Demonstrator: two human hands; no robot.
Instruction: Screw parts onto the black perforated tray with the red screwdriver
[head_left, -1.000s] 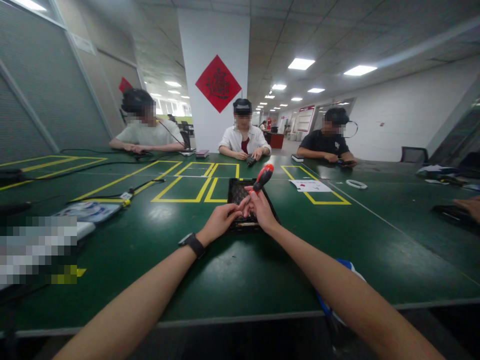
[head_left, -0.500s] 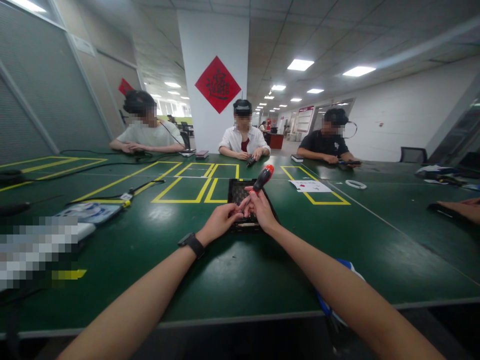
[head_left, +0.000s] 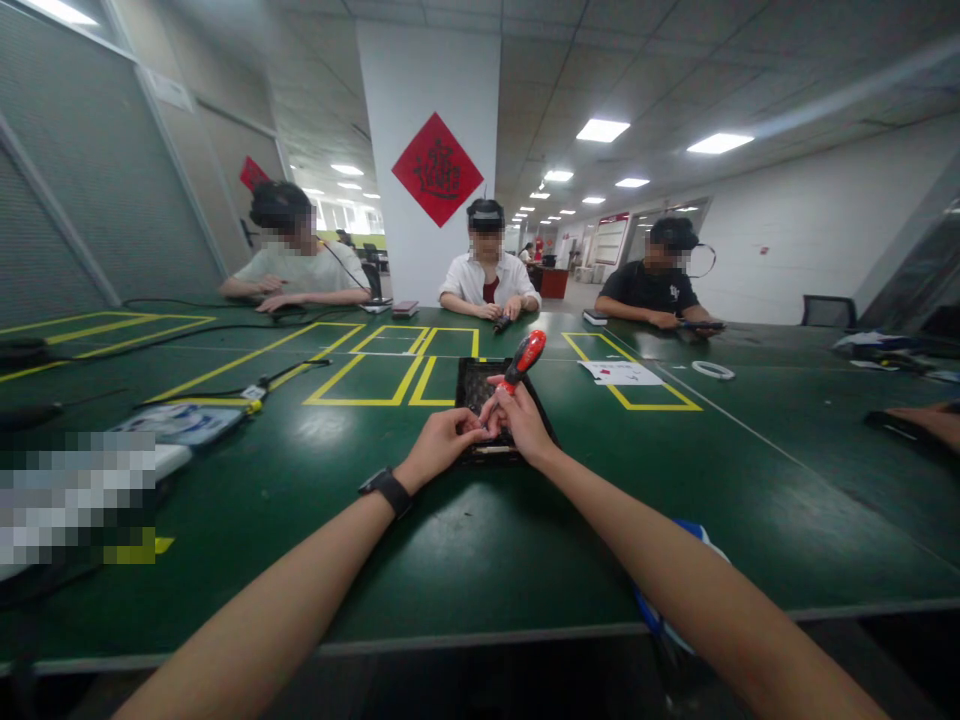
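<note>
A screwdriver (head_left: pixel 526 358) with a red and black handle leans up out of my right hand (head_left: pixel 523 420), which is closed around its lower part. My left hand (head_left: pixel 444 440) has its thumb and fingers pinched together, meeting the fingers of the right. Whatever lies between those fingertips is too small to make out. Both hands are over a black rectangular case (head_left: pixel 474 382) with a dark, patterned inside, lying on the green table (head_left: pixel 450 560). My fingers cover much of its middle.
A roll of white tape (head_left: pixel 712 370) and a printed sheet (head_left: pixel 626 374) lie to the right. On the left are a bagged item (head_left: pixel 187 422) and cables (head_left: pixel 277 378). Three people sit across the table; another person's hand (head_left: pixel 926 420) shows at the right edge.
The screwdriver handle has tipped slightly, and my right fingers have shifted a little over the case. Across the table, the person on the left has raised a hand.
</note>
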